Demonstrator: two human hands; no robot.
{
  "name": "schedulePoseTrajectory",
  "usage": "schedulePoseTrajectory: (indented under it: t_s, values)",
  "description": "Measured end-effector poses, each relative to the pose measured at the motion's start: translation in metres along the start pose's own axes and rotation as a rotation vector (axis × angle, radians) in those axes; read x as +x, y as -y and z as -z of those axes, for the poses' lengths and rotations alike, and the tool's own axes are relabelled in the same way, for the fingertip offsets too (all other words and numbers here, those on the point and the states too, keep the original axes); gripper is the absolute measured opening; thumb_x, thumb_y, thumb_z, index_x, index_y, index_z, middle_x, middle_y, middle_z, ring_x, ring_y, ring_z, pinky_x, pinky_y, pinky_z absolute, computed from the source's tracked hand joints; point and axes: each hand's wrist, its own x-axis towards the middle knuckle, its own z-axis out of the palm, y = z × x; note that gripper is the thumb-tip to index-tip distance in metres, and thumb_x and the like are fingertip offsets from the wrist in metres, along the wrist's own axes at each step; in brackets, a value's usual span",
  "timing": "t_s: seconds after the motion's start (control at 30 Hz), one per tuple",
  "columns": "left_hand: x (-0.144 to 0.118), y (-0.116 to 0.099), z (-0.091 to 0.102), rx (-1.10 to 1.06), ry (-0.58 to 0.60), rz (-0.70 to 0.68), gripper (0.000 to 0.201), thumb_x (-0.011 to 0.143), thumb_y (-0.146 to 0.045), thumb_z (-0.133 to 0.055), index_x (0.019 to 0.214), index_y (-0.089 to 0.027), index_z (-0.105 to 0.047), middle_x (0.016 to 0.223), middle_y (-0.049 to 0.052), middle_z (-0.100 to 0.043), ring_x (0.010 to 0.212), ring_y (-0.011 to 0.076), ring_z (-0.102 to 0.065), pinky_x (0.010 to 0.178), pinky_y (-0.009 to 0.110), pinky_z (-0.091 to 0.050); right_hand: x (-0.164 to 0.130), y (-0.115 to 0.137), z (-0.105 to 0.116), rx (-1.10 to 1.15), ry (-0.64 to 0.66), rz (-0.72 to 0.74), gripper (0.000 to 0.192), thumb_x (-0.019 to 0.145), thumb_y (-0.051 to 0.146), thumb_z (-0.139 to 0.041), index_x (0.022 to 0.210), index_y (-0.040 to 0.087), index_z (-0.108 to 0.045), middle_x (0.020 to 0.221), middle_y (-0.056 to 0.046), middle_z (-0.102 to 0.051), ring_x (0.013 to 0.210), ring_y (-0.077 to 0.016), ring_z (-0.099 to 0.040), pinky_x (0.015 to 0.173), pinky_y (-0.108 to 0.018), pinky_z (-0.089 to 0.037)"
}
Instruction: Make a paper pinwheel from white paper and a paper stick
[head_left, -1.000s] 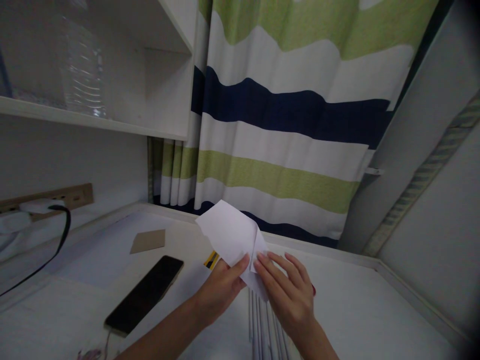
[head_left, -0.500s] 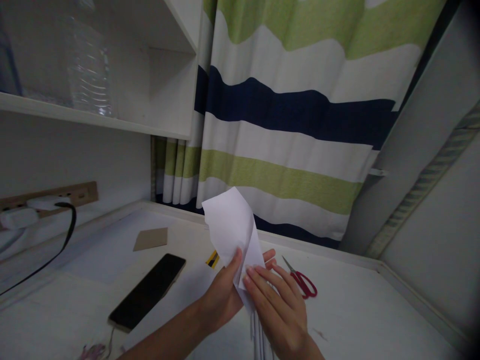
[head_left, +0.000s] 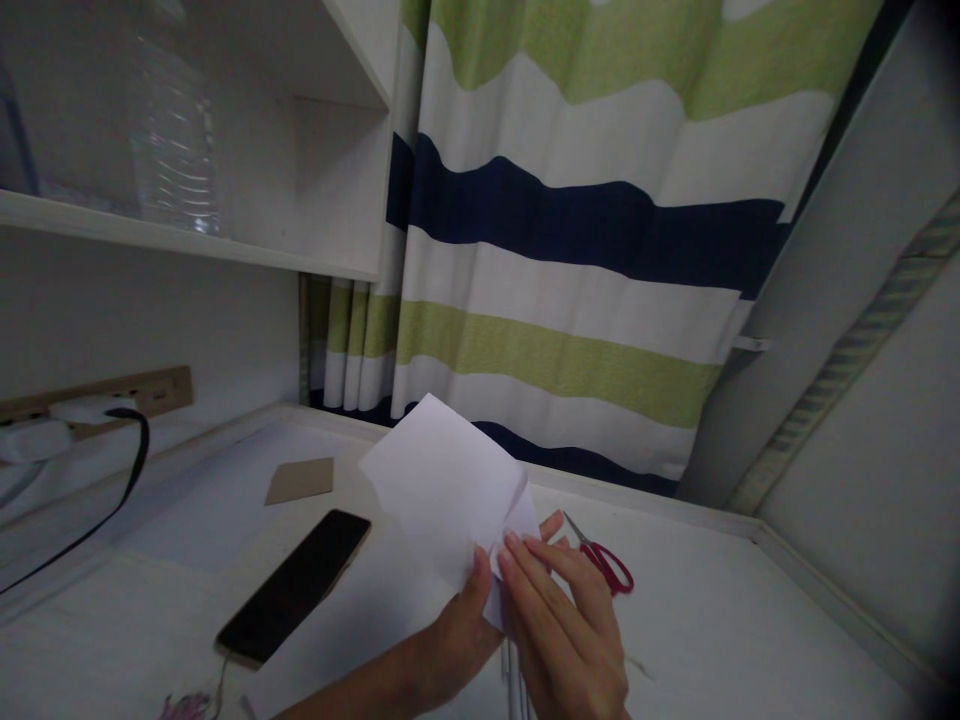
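A white sheet of paper [head_left: 442, 490] is held up over the desk, with its right side folded over. My left hand [head_left: 469, 630] grips its lower part, thumb in front and fingers behind; some fingertips show past the right edge. Across the folded edge lie the fingers of my right hand [head_left: 566, 620], pressed together against the paper. Below the hands, narrow white folded strips [head_left: 516, 690] lie on the desk, partly hidden. Red-handled scissors [head_left: 606, 562] rest just right of my right hand.
On the white desk [head_left: 750, 620], a black phone [head_left: 296, 590] and a brown card [head_left: 300, 481] lie to the left. A power strip [head_left: 97, 405] with plugs is on the left wall. Above it, a shelf [head_left: 247, 255] holds a clear plastic bottle [head_left: 176, 150]. A striped curtain [head_left: 570, 330] hangs behind.
The paper has turned and tilted left, showing a wider face. Both hands have shifted slightly down. The yellow and black item behind the paper is now hidden.
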Motion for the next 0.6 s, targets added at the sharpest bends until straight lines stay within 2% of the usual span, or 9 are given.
schedulePoseTrajectory:
  t_s: [0.1, 0.2, 0.23, 0.3, 0.37, 0.43, 0.47, 0.53, 0.6]
  values:
    - [-0.003, 0.0, -0.001, 0.022, -0.058, -0.07, 0.025, 0.085, -0.029, -0.05, 0.107, -0.018, -0.054, 0.112, 0.007, -0.054, 0.096, 0.021, -0.055, 0.081, 0.037, -0.046, 0.003, 0.002, 0.0, 0.064, 0.017, -0.016, 0.023, 0.077, 0.005, -0.053, 0.099, 0.008, -0.062, 0.091, -0.014, -0.07, 0.091, -0.0233, -0.059, 0.079, -0.038, -0.044]
    - [-0.001, -0.005, -0.003, 0.029, -0.166, -0.174, 0.032, 0.079, -0.033, -0.058, 0.107, -0.017, -0.059, 0.112, 0.008, -0.058, 0.109, 0.0238, -0.049, 0.093, 0.034, -0.038, 0.005, 0.002, 0.004, 0.298, 0.135, -0.097, 0.039, 0.076, 0.001, -0.048, 0.114, 0.007, -0.052, 0.103, -0.014, -0.065, 0.101, -0.0228, -0.054, 0.085, -0.037, -0.045]
    - [0.0, -0.008, -0.004, 0.026, -0.23, -0.218, 0.037, 0.077, -0.034, -0.06, 0.109, -0.016, -0.059, 0.112, 0.008, -0.059, 0.112, 0.0245, -0.048, 0.096, 0.034, -0.035, 0.004, 0.0, 0.006, 0.384, 0.165, -0.174, 0.041, 0.078, 0.002, -0.045, 0.118, 0.009, -0.05, 0.107, -0.013, -0.063, 0.105, -0.0218, -0.052, 0.085, -0.036, -0.045]
    - [0.003, -0.013, -0.004, 0.032, -0.352, -0.298, 0.045, 0.074, -0.036, -0.062, 0.114, -0.016, -0.055, 0.114, 0.008, -0.059, 0.114, 0.0246, -0.046, 0.099, 0.035, -0.032, 0.003, -0.004, 0.009, 0.512, 0.171, -0.425, 0.038, 0.083, 0.006, -0.041, 0.118, 0.018, -0.05, 0.113, -0.009, -0.059, 0.107, -0.0197, -0.05, 0.086, -0.034, -0.045]
    - [0.006, -0.015, -0.003, 0.066, -0.408, -0.353, 0.051, 0.073, -0.037, -0.063, 0.119, -0.018, -0.052, 0.117, 0.007, -0.058, 0.115, 0.0234, -0.045, 0.1, 0.034, -0.031, 0.002, -0.01, 0.009, 0.611, 0.129, -0.74, 0.03, 0.086, 0.015, -0.043, 0.113, 0.025, -0.051, 0.117, -0.006, -0.056, 0.107, -0.0193, -0.05, 0.088, -0.035, -0.043]
    - [0.008, -0.013, 0.001, 0.147, -0.435, -0.398, 0.054, 0.072, -0.039, -0.063, 0.12, -0.018, -0.051, 0.117, 0.007, -0.058, 0.116, 0.0231, -0.044, 0.102, 0.033, -0.028, 0.003, -0.014, 0.007, 0.814, 0.155, -0.994, 0.028, 0.083, 0.025, -0.051, 0.111, 0.027, -0.049, 0.116, -0.005, -0.056, 0.102, -0.0194, -0.053, 0.086, -0.035, -0.043]
    - [0.009, -0.01, 0.003, 0.204, -0.455, -0.418, 0.054, 0.073, -0.041, -0.062, 0.12, -0.017, -0.051, 0.117, 0.007, -0.059, 0.117, 0.0233, -0.043, 0.103, 0.033, -0.026, 0.004, -0.016, 0.005, 0.937, 0.208, -1.07, 0.03, 0.08, 0.03, -0.055, 0.11, 0.027, -0.048, 0.112, -0.006, -0.058, 0.097, -0.0196, -0.056, 0.083, -0.035, -0.045]
    - [0.011, -0.006, 0.008, 0.344, -0.495, -0.433, 0.054, 0.074, -0.047, -0.057, 0.119, -0.017, -0.052, 0.118, 0.008, -0.058, 0.119, 0.0234, -0.041, 0.104, 0.033, -0.023, 0.007, -0.017, 0.0, 1.134, 0.34, -1.129, 0.034, 0.074, 0.037, -0.06, 0.103, 0.023, -0.05, 0.096, -0.006, -0.064, 0.085, -0.0201, -0.06, 0.075, -0.034, -0.047]
    - [0.009, -0.009, 0.01, 0.532, -0.484, -0.392, 0.053, 0.079, -0.051, -0.048, 0.119, -0.016, -0.052, 0.12, 0.008, -0.056, 0.119, 0.0228, -0.042, 0.103, 0.032, -0.024, 0.009, -0.018, -0.004, 1.188, 0.432, -1.138, 0.031, 0.071, 0.042, -0.062, 0.092, 0.019, -0.056, 0.079, -0.005, -0.067, 0.073, -0.0201, -0.062, 0.068, -0.033, -0.048]
